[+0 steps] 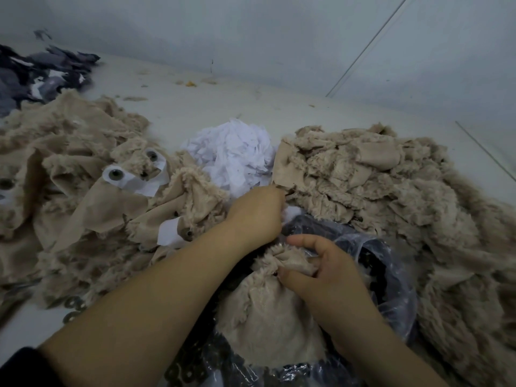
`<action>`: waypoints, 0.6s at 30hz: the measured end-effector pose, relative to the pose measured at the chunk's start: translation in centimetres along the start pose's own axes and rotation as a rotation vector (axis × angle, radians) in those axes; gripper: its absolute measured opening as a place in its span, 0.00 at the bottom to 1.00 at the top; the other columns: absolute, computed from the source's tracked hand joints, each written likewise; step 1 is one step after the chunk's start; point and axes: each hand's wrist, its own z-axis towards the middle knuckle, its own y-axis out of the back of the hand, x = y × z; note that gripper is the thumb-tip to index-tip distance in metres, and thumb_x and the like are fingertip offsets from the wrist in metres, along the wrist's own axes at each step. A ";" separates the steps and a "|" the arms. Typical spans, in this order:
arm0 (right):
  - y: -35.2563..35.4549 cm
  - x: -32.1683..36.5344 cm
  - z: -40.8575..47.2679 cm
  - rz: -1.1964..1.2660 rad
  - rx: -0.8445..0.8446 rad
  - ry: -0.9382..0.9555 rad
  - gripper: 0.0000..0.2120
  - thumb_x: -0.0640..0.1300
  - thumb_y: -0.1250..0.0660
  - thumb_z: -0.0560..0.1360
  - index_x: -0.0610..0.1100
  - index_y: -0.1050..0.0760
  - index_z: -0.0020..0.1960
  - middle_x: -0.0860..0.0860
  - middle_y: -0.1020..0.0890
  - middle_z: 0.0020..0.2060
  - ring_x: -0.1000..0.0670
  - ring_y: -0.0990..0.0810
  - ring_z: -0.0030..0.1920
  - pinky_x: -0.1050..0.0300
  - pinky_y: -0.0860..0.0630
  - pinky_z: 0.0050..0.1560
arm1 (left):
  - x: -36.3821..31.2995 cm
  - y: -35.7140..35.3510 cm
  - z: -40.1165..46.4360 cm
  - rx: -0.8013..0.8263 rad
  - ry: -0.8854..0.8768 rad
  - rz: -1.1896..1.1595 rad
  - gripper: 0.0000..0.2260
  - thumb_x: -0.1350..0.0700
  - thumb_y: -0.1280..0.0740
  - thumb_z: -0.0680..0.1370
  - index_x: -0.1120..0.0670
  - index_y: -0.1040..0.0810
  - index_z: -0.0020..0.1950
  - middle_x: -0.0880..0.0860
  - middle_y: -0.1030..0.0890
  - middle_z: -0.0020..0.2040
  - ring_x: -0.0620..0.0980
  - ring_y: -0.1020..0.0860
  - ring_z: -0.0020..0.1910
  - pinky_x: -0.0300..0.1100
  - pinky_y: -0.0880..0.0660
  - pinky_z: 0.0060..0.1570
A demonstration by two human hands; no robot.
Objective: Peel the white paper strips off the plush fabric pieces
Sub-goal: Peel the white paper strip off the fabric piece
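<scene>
**Beige plush, white paper, two bare hands at work**

Beige plush fabric is heaped on a pale table (223,107) in two piles: a left pile (69,174) and a right pile (377,191). Between them, farther back, sits a mound of crumpled white paper strips (234,152). On the left pile, two pieces carry paper strips (134,181) with round plastic eyes (115,174) set through them.

The right hand (332,272) grips a bunched plush piece (279,289), thumb and fingers curled round its gathered top. The left hand (255,213) reaches forward, fingers curled downward; a bit of white (293,212) shows just past them, but the fingertips are hidden — whether they pinch it cannot be told.

Under the held piece lies a clear plastic bag (391,275) of small dark parts, too blurred to identify. Dark grey fabric (42,74) lies far left, cut off by the frame edge.
</scene>
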 end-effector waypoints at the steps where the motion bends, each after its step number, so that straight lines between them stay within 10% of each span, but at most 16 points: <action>1: 0.0 0.0 0.0 0.005 0.007 -0.001 0.20 0.42 0.23 0.71 0.59 0.24 0.57 0.54 0.27 0.24 0.53 0.31 0.26 0.63 0.30 0.28 | 0.3 0.2 -0.2 -0.015 0.000 -0.037 0.09 0.64 0.35 0.76 0.56 0.20 0.53 0.55 0.20 0.52 0.55 0.22 0.52 0.48 0.23 0.48; 6: 0.1 0.1 0.0 0.020 -0.014 0.045 0.35 0.42 0.23 0.71 0.62 0.34 0.71 0.71 0.20 0.36 0.51 0.16 0.41 0.51 0.16 0.45 | 0.9 1.8 -3.0 -0.127 -0.120 -0.285 0.06 0.59 0.28 0.75 0.48 0.20 0.40 0.41 0.21 0.36 0.38 0.26 0.34 0.35 0.28 0.35; 9: 0.2 0.3 0.0 0.099 0.007 0.062 0.44 0.40 0.23 0.72 0.67 0.43 0.76 0.63 0.15 0.45 0.48 0.15 0.43 0.47 0.16 0.46 | 1.3 2.3 -4.9 -0.014 -0.173 -0.422 0.05 0.57 0.28 0.76 0.51 0.21 0.42 0.42 0.19 0.37 0.40 0.22 0.35 0.38 0.23 0.37; 12: 0.2 0.2 -0.1 0.059 -0.008 0.141 0.31 0.40 0.25 0.73 0.60 0.30 0.71 0.59 0.14 0.45 0.50 0.15 0.44 0.52 0.16 0.44 | 1.2 2.3 -5.9 0.008 -0.225 -0.432 0.02 0.57 0.29 0.77 0.51 0.19 0.45 0.47 0.19 0.41 0.45 0.21 0.41 0.48 0.22 0.43; 18: -0.1 0.0 -0.5 0.080 -0.048 0.226 0.12 0.38 0.27 0.74 0.55 0.14 0.47 0.51 0.13 0.37 0.41 0.15 0.42 0.47 0.16 0.47 | 1.2 2.2 -6.1 -0.033 -0.303 -0.378 0.02 0.57 0.29 0.76 0.53 0.20 0.47 0.44 0.21 0.42 0.40 0.24 0.42 0.32 0.29 0.41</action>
